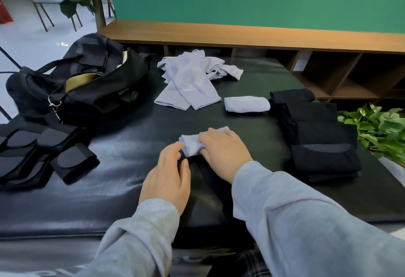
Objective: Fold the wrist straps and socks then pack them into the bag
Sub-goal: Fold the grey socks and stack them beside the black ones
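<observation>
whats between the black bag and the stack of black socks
In the head view, unfolded lilac socks and one folded lilac pair lie between the bag and the black socks.

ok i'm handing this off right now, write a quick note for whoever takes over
Right hand grips a half-rolled lilac sock; left hand is open, fingertips touching its near end.
Done: one rolled lilac sock, black socks folded at right, wrist straps folded at left.
Left: finish this roll, fold the loose lilac socks, then pack everything into the open black bag. Nothing visibly packed yet.
</observation>
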The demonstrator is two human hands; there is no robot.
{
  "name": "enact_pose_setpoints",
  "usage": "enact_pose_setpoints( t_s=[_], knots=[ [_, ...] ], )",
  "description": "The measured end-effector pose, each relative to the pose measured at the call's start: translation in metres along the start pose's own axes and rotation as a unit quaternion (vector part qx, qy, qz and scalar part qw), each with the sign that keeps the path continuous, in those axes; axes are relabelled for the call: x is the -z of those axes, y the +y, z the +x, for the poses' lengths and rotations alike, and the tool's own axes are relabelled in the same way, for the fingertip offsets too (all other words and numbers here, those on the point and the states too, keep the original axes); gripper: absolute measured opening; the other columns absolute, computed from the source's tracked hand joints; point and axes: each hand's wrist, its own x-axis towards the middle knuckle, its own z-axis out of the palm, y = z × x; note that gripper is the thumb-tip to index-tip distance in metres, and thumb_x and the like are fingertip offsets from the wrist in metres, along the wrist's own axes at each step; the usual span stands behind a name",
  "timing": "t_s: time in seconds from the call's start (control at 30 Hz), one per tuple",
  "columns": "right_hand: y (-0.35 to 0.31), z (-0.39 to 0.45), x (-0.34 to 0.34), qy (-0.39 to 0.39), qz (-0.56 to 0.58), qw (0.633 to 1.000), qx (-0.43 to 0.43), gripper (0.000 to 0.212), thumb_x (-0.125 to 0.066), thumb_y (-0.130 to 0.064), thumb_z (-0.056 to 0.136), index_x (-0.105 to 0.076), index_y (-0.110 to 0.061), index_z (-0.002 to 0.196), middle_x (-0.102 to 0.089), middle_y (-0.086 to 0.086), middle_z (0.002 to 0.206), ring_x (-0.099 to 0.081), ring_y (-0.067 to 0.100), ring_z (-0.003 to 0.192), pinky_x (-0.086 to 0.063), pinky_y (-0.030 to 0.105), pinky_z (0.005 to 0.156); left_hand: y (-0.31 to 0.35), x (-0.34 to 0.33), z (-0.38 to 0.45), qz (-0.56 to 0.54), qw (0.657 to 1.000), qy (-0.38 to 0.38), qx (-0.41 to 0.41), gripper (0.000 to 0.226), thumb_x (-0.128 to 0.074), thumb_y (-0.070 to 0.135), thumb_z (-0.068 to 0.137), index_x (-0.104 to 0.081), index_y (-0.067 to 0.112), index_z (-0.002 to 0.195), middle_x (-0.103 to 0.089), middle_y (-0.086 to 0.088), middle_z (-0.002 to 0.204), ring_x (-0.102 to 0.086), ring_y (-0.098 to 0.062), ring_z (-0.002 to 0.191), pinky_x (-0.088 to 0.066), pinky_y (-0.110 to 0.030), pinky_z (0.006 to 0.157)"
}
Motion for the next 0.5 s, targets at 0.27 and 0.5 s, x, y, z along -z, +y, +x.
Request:
enact_pose_setpoints(
  t_s=[0.27, 0.5],
  knots=[
    [0.041, -0.017, -0.003, 0.053, -0.077, 0.979, -0.182, 0.024, -0.043, -0.005, 0.089, -0.056, -0.009, 0.109, -0.049, 0.010, 0.114, -0.042, 0.031, 0.111, -0.034, 0.036, 0.079, -0.001, -0.001, 0.000, -0.001, 1.000, 0.005, -0.010, 0.035, -0.036, 0.033, 0.095, -0.036, 0.036, 0.131, -0.051, 0.019, 0.129, -0.055, -0.013, 0.107, -0.034, -0.023, 0.080],
    [0.050, -0.011, -0.013, 0.046, -0.008, 0.959, -0.279, 0.039, -0.037, -0.026, 0.095, -0.036, -0.012, 0.131, -0.035, 0.005, 0.136, -0.033, 0.024, 0.122, -0.034, 0.036, 0.089, 0.001, 0.001, 0.000, 0.009, 1.000, 0.000, -0.019, 0.036, -0.035, 0.031, 0.096, -0.035, 0.034, 0.132, -0.047, 0.019, 0.133, -0.053, -0.013, 0.110, -0.032, -0.022, 0.080]
  ],
)
